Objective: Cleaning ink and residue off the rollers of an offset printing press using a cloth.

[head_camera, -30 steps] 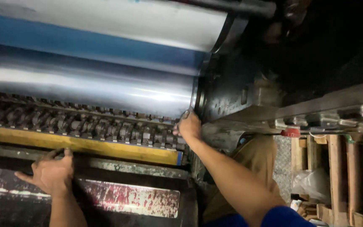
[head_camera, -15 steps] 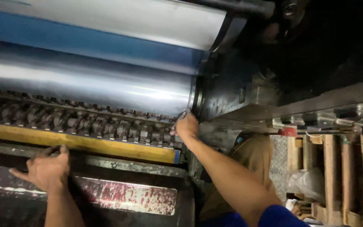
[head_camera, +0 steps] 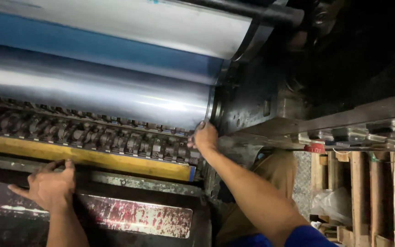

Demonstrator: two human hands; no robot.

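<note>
The left hand (head_camera: 46,185) lay palm-down with fingers spread and thumb out, while the right arm stretched far forward, its right hand (head_camera: 205,136) curled, fingertips pressed ahead.

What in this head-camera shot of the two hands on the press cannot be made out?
- Right hand: fingertips hidden at the end of the shiny cylinder; whether they pinch anything is unclear.
- Left hand: fingertips curl over a dark metal ledge; what lies under them is hidden.
- Machine side: too dark for detail.
- Cylinder and yellow bar: cut off by the left edge.
</note>
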